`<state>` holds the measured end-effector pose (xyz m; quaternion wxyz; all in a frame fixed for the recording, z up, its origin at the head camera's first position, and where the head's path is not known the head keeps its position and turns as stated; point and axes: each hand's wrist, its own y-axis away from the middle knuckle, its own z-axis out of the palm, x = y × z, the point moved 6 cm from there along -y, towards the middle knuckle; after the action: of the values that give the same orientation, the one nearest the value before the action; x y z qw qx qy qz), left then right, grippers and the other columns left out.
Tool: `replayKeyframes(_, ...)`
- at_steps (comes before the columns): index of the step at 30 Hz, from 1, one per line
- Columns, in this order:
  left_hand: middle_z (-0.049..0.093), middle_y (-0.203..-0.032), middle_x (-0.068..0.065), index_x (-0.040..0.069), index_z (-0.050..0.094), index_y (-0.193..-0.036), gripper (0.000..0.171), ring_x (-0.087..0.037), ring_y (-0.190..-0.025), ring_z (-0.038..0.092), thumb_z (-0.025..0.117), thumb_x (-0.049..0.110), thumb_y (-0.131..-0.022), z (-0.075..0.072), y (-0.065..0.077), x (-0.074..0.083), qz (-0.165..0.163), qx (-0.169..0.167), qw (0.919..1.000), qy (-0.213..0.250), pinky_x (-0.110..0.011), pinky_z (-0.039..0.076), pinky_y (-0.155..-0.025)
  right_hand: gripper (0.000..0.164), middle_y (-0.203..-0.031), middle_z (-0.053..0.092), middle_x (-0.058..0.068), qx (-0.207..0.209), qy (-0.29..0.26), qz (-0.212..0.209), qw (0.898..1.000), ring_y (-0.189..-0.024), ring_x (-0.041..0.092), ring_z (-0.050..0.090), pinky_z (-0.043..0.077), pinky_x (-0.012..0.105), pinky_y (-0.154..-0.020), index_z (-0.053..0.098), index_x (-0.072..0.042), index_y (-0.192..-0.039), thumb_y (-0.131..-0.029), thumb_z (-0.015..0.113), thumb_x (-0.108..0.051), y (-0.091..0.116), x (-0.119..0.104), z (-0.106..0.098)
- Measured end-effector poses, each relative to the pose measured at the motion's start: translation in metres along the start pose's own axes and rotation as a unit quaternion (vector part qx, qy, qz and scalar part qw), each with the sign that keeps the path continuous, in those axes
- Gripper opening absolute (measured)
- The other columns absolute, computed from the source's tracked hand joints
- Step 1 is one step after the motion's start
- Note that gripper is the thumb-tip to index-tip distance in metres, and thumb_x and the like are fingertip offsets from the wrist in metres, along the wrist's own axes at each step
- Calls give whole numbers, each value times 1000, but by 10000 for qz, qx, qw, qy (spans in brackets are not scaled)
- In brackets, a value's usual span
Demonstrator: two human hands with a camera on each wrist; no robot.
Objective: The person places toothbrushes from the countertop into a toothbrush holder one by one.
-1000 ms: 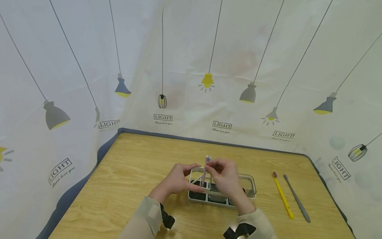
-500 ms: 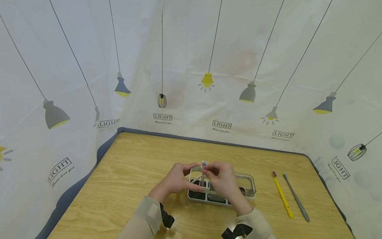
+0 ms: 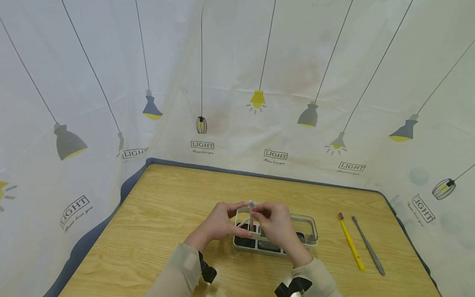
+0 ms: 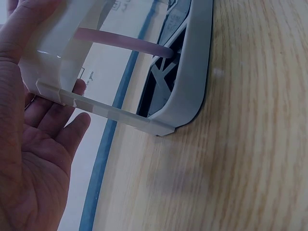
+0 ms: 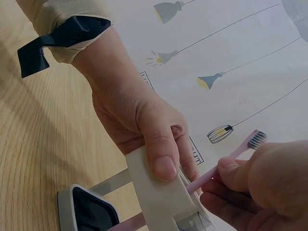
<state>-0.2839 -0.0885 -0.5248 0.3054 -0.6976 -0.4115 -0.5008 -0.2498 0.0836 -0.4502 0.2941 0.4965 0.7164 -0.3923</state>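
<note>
A grey-and-white toothbrush holder (image 3: 259, 251) with dark compartments in its base stands on the table. My left hand (image 3: 219, 222) grips the left end of its raised top frame (image 5: 156, 190), thumb on the near side and fingers behind. Between thumb and fingertips, my right hand (image 3: 276, 222) pinches a pink toothbrush (image 5: 197, 182) near its neck, bristles up. The brush stands nearly upright through the frame. In the left wrist view its handle (image 4: 127, 42) reaches down to the base, where its lower end meets a dark compartment.
A yellow toothbrush (image 3: 350, 243) and a grey toothbrush (image 3: 369, 247) lie side by side to the right on the wooden table (image 3: 148, 247). A clear-walled section (image 3: 308, 225) forms the holder's right end. A lamp-patterned curtain (image 3: 230, 62) hangs behind the table.
The pink toothbrush has gone down through the frame and slightly left, with my right hand shifting left along with it. My left hand stays on the frame.
</note>
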Motion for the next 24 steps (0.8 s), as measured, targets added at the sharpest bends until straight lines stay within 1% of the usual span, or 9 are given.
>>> replayKeyframes(1,55,-155,-2,22,62,-150,85,-33,-142,52,99,36,-76,0,0,0,4,1,10000,3,-51,46,-113,15,-87,77,0,-4,0,-3,10000,-80,25,75,60,28,-67,83,-8,-91,-94,77,5,0,0,0)
replayKeyframes(3,55,-154,-2,21,62,-150,85,-33,-142,52,99,36,-76,0,0,1,1,7,10000,7,-51,45,-113,14,-88,77,0,-23,47,-5,10000,-80,21,75,60,27,-68,83,-9,-93,-94,78,4,0,0,0)
replayKeyframes(7,56,-153,-1,24,63,-149,84,-30,-141,53,99,37,-75,0,0,1,-28,20,10000,14,-51,46,-113,11,-92,78,1,-73,61,113,9999,-82,15,74,61,28,-70,84,-7,-97,-95,78,3,0,-1,-5)
replayKeyframes(10,56,-154,-2,24,63,-149,84,-29,-141,53,99,37,-75,0,0,0,-25,25,10000,-8,-51,46,-113,9,-93,78,4,-22,46,188,9998,-83,16,74,61,29,-71,83,-4,-100,-95,78,0,1,-1,-12)
replayKeyframes(14,55,-155,-2,24,62,-150,86,-28,-143,51,100,36,-75,1,1,0,-48,48,10000,-28,-49,44,-114,8,-94,78,7,120,100,137,9998,-82,16,74,62,30,-71,83,-2,-102,-94,79,-1,3,0,-25)
replayKeyframes(18,55,-155,-3,25,62,-150,87,-31,-144,50,100,36,-73,1,1,-1,-112,73,9999,-7,-49,43,-115,10,-96,78,5,271,297,198,9990,-85,17,74,62,30,-72,82,-3,-103,-95,78,0,6,7,-43)
replayKeyframes(22,54,-155,-6,25,61,-151,89,-35,-144,49,101,37,-73,1,1,0,-134,72,9999,35,-51,44,-114,11,-99,78,7,446,605,305,9967,-87,20,74,61,30,-73,82,-1,-107,-97,77,-1,9,24,-69)
replayKeyframes(24,54,-155,-7,24,61,-151,89,-35,-144,49,101,36,-73,1,2,1,-137,68,9999,57,-51,44,-113,13,-100,78,9,523,777,290,9952,-88,23,75,61,32,-75,81,0,-109,-97,76,0,10,34,-82)
